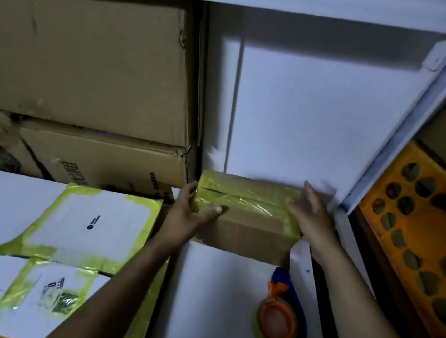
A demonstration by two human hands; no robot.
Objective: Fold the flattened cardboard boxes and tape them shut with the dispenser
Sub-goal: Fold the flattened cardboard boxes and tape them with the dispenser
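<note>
Head view: nearest, an orange-and-blue tape dispenser (280,318) lies unused on the white tabletop (217,292). Beyond, the left hand (192,215) clasps one end of a small brown, yellow-taped cardboard box (251,232). The right hand (311,211) presses flat-fingered against the other end, likely steadying it for stowing.

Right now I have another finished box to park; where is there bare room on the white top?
Free: the white top between the taped box, the tape dispenser and the white parcels. Crowded: the left, where parcels overlap, and the back left, filled by stacked cartons.
</note>
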